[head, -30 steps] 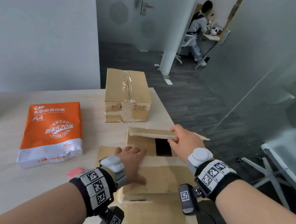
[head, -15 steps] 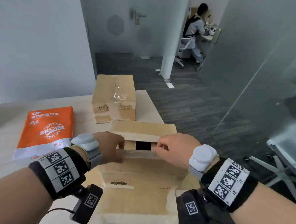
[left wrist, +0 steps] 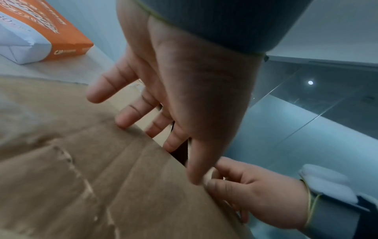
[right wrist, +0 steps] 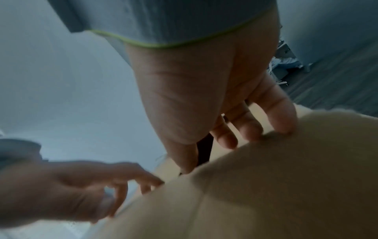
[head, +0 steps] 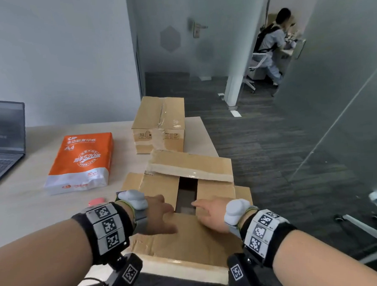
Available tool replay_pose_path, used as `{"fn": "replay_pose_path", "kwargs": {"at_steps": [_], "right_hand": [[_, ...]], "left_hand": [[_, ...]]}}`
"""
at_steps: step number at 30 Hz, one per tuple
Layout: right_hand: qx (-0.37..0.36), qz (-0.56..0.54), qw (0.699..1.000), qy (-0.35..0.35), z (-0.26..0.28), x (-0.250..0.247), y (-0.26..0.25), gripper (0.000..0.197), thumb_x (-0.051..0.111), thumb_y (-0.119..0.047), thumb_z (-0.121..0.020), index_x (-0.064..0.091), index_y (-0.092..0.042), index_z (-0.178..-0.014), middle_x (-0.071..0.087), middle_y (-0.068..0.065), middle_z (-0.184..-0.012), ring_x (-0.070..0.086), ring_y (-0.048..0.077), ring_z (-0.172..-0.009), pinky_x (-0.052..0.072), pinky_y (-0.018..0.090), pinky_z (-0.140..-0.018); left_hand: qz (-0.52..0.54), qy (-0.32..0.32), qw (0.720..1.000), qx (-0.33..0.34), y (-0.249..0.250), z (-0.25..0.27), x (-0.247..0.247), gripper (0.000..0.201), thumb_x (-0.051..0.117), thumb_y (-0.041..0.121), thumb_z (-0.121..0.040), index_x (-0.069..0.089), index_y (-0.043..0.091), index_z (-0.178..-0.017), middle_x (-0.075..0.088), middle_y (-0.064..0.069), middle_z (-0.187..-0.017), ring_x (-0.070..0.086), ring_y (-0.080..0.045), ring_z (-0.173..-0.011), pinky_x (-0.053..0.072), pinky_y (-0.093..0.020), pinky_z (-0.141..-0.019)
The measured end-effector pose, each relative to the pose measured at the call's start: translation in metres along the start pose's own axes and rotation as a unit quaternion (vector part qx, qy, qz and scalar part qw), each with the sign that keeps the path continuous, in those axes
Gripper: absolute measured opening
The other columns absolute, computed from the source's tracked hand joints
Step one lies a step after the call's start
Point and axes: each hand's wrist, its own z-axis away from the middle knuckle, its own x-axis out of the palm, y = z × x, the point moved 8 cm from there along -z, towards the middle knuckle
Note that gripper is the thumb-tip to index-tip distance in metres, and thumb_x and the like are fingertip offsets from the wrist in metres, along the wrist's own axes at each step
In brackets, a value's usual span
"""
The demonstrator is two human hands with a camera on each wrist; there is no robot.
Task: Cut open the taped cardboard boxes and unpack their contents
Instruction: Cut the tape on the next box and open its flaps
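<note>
Both far flaps had swung open since earlier; my left hand (head: pixel 158 212) and right hand (head: pixel 211 213), fingers straight, pressed the near flap of the opened box (head: pixel 188 241) on the desk (head: pixel 33 207). Contents remained inside; the second box (head: pixel 160 122) stayed taped.

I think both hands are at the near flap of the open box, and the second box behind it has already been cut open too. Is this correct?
Not quite. The left hand and right hand are indeed at the near flap of the open box. But the second box behind it is closed, its tape running unbroken along the top seam. The head view shows this.
</note>
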Motion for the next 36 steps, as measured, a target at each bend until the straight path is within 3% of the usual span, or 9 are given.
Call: {"fn": "replay_pose_path", "kwargs": {"at_steps": [4, 7, 14, 18, 20, 23, 26, 31, 36], "right_hand": [[0.005, 0.052, 0.999, 0.002, -0.012, 0.004, -0.01, 0.047, 0.029, -0.052, -0.103, 0.045, -0.037, -0.145, 0.049, 0.014, -0.137, 0.057, 0.038, -0.117, 0.048, 0.042, -0.095], [0.014, 0.069, 0.997, 0.023, -0.014, -0.003, -0.011, 0.047, 0.034, -0.056, -0.099, 0.055, -0.026, -0.129, 0.045, 0.013, -0.129, 0.055, 0.037, -0.112, 0.046, 0.043, -0.087], [-0.005, -0.012, 0.982, 0.189, 0.01, -0.041, 0.009, 0.019, 0.055, -0.039, -0.091, 0.047, -0.023, -0.083, 0.018, 0.0, -0.162, 0.03, 0.032, -0.139, 0.043, 0.044, -0.101], [0.054, -0.106, 0.962, 0.246, 0.026, -0.065, 0.052, 0.019, 0.053, -0.016, -0.089, 0.05, -0.027, -0.104, 0.015, -0.002, -0.167, 0.058, 0.033, -0.116, 0.049, 0.036, -0.088], [0.096, -0.161, 0.953, 0.237, 0.031, -0.07, 0.072, 0.062, 0.049, -0.01, -0.088, 0.034, -0.034, -0.143, 0.034, 0.001, -0.158, 0.063, 0.029, -0.106, 0.05, 0.032, -0.081], [0.164, -0.244, 0.932, 0.214, 0.035, -0.071, 0.092, 0.08, 0.05, -0.015, -0.087, 0.015, -0.037, -0.156, 0.064, 0.001, -0.105, 0.064, 0.021, -0.075, 0.044, 0.029, -0.06], [0.174, -0.22, 0.939, 0.199, 0.038, -0.075, 0.101, 0.037, 0.046, -0.015, -0.087, 0.055, -0.03, -0.121, 0.066, -0.002, -0.092, 0.064, 0.027, -0.079, 0.039, 0.029, -0.056], [0.19, -0.138, 0.954, 0.184, 0.067, -0.082, 0.122, 0.031, 0.044, -0.008, -0.087, 0.052, -0.031, -0.107, 0.064, -0.002, -0.09, 0.056, 0.019, -0.071, 0.038, 0.031, -0.057], [0.227, -0.139, 0.951, 0.161, 0.088, -0.082, 0.142, 0.02, 0.042, -0.007, -0.084, 0.049, -0.026, -0.087, 0.06, 0.0, -0.083, 0.05, 0.019, -0.066, 0.035, 0.03, -0.057]], "left_hand": [[-0.044, -0.006, 0.999, -0.008, 0.013, -0.015, -0.008, 0.084, 0.054, 0.021, -0.092, 0.009, 0.058, -0.152, 0.024, 0.002, -0.152, 0.05, -0.033, -0.129, 0.044, -0.045, -0.086], [-0.124, -0.046, 0.991, -0.01, 0.02, -0.021, -0.014, 0.094, 0.069, 0.007, -0.085, 0.02, 0.048, -0.154, 0.014, -0.002, -0.155, 0.035, -0.034, -0.139, 0.047, -0.05, -0.093], [-0.187, 0.085, 0.978, 0.039, 0.019, -0.03, -0.042, 0.06, 0.062, 0.017, -0.094, 0.036, 0.028, -0.147, 0.016, -0.004, -0.162, 0.029, -0.033, -0.142, 0.051, -0.051, -0.097], [-0.233, 0.154, 0.958, 0.07, 0.015, -0.031, -0.065, 0.045, 0.049, 0.021, -0.101, 0.038, 0.023, -0.145, 0.024, 0.001, -0.165, 0.017, -0.029, -0.153, 0.042, -0.048, -0.108], [-0.257, 0.157, 0.951, 0.075, 0.016, -0.032, -0.076, 0.044, 0.053, 0.017, -0.098, 0.045, 0.022, -0.14, 0.038, 0.001, -0.157, 0.026, -0.028, -0.149, 0.039, -0.046, -0.11], [-0.282, 0.169, 0.943, 0.045, 0.012, -0.034, -0.093, 0.04, 0.059, 0.021, -0.096, 0.051, 0.027, -0.134, 0.052, 0.0, -0.139, 0.041, -0.026, -0.132, 0.037, -0.045, -0.107], [-0.291, 0.182, 0.939, 0.002, 0.0, -0.033, -0.112, 0.045, 0.067, 0.05, -0.089, 0.057, 0.036, -0.131, 0.052, 0.004, -0.132, 0.041, -0.025, -0.126, 0.033, -0.043, -0.101], [-0.179, 0.277, 0.942, -0.066, -0.026, -0.024, -0.149, 0.047, 0.056, 0.071, -0.086, 0.068, 0.041, -0.12, 0.053, 0.009, -0.13, 0.044, -0.022, -0.124, 0.035, -0.043, -0.1], [-0.125, 0.326, 0.936, -0.038, -0.004, -0.039, -0.147, 0.038, 0.056, 0.067, -0.088, 0.068, 0.047, -0.117, 0.02, 0.01, -0.166, 0.011, -0.027, -0.152, 0.022, -0.051, -0.116]]}}
